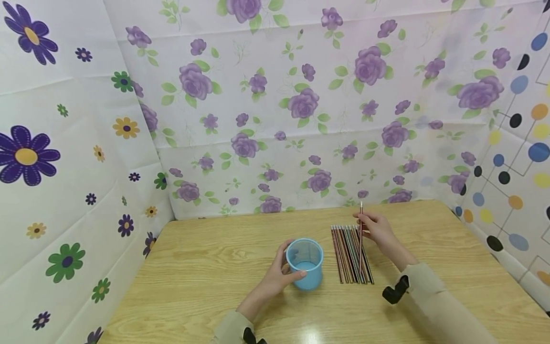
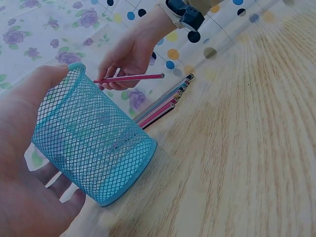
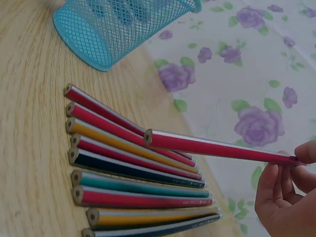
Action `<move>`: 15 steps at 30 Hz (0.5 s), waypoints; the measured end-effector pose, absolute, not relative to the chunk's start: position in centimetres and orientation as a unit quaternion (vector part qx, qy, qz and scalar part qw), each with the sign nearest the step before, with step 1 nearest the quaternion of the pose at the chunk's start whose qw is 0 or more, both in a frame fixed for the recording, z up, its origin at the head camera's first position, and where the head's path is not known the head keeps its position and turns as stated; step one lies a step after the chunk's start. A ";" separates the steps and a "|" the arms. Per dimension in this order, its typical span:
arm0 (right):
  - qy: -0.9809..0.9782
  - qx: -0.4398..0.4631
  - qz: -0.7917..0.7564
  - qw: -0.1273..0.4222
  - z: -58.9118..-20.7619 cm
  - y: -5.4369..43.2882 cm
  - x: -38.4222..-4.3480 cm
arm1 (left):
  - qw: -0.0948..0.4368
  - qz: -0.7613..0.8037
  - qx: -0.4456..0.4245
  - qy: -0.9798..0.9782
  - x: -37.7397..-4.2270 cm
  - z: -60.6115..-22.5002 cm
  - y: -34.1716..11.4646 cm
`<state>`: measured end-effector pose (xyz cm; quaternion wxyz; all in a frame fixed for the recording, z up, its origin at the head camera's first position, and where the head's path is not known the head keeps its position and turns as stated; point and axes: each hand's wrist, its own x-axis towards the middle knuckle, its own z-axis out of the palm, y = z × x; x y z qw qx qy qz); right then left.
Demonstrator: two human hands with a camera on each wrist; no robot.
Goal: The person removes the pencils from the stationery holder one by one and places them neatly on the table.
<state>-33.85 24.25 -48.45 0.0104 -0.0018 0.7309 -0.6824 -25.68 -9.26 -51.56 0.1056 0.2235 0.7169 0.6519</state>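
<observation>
My left hand (image 1: 275, 277) holds a blue mesh pen cup (image 2: 94, 133) that stands upright on the table, thumb by the rim and fingers round the far side. Only the table shows through its bottom in the head view. My right hand (image 1: 378, 234) pinches a red striped pencil (image 3: 217, 148) near one end, between thumb and fingertips. That pencil is raised over a row of pencils (image 1: 343, 253). The row, lying side by side to the right of the cup, has red, yellow, green and dark striped pencils with unsharpened ends.
The wooden table (image 1: 202, 267) reaches back to a floral cloth (image 1: 266, 119) hanging behind it. More patterned cloth hangs at the left and right sides. Dark straps with a black device (image 1: 395, 290) sit at the wrists, over light sleeves.
</observation>
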 end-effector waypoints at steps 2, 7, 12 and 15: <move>0.734 -0.001 -0.679 0.015 -48.6 24.5 -33.9 | 0.105 0.651 0.223 0.717 -25.7 -51.5 -9.3; 0.742 -0.005 -0.670 0.023 -49.1 25.0 -34.0 | 0.108 0.652 0.221 0.718 -25.6 -51.5 -9.3; 0.741 -0.005 -0.671 0.030 -49.8 25.6 -34.3 | 0.107 0.649 0.221 0.720 -25.7 -51.6 -9.2; 0.736 -0.001 -0.676 0.037 -50.2 25.8 -34.4 | 0.105 0.648 0.222 0.721 -25.7 -51.6 -9.2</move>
